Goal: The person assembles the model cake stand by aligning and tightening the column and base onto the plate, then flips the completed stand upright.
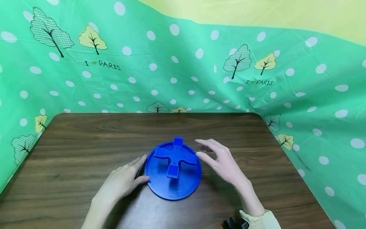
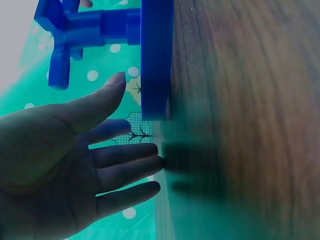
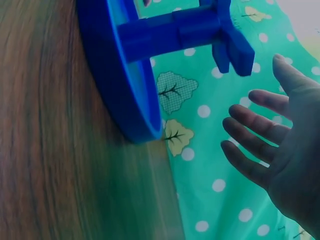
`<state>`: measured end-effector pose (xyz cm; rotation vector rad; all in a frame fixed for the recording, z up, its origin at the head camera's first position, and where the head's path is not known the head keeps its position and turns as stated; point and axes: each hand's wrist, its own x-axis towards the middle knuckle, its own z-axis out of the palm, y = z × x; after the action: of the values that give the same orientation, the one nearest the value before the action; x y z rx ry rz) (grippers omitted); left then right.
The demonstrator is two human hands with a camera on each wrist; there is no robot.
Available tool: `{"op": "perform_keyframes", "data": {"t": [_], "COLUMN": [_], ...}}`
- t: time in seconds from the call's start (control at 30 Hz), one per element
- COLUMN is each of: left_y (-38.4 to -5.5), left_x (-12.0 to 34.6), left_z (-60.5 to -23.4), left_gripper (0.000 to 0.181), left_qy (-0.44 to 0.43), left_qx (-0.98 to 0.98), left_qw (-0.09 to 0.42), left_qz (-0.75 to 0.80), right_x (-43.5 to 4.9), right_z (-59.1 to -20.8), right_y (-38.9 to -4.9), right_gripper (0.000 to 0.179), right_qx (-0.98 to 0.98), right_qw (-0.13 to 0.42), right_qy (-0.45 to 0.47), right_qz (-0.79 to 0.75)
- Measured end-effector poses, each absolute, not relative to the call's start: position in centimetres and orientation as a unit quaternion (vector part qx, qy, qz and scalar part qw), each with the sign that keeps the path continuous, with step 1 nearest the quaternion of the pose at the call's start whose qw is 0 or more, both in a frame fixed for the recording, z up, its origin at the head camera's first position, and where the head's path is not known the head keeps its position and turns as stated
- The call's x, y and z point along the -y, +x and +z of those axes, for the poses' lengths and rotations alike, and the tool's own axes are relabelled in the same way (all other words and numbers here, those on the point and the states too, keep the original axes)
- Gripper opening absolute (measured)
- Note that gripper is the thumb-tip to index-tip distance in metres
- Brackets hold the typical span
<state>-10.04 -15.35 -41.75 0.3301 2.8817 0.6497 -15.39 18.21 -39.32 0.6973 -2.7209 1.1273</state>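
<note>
A blue plastic stand sits upright on the table, with a round rimmed base (image 1: 183,187) and a cross-shaped top (image 1: 175,158). Its central post (image 3: 170,30) joins the two, as both wrist views show. My left hand (image 1: 121,181) is at the base's left edge, its fingers extended and thumb spread. In the left wrist view, that thumb (image 2: 107,97) appears apart from the stand. On the other side, my right hand (image 1: 224,162) hovers near the cross's right arm with fingers loosely bent. The right wrist view shows a gap between these fingers (image 3: 257,125) and the stand.
The dark wood-grain table (image 1: 85,143) has rounded far corners. Green dotted fabric (image 1: 188,73) printed with trees hangs behind it and along both sides. A black device (image 1: 235,223) shows beside the right sleeve (image 1: 261,219) at the bottom.
</note>
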Motion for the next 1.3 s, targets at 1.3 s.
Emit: {"op": "perform_keyframes", "data": {"t": [1.3], "left_y": [-14.2], "left_x": [15.5], "left_z": [-42.0], "left_gripper": [0.028], "left_qy": [0.08], "left_qx": [-0.968], "left_qw": [0.08], "left_qz": [0.226], "right_x": [-19.4], "right_z": [-42.8], "right_y": [-17.8], "right_gripper": [0.047], "right_qx": [0.933], "right_qw": [-0.081], "right_qy": [0.17], "right_qz": [0.307]}}
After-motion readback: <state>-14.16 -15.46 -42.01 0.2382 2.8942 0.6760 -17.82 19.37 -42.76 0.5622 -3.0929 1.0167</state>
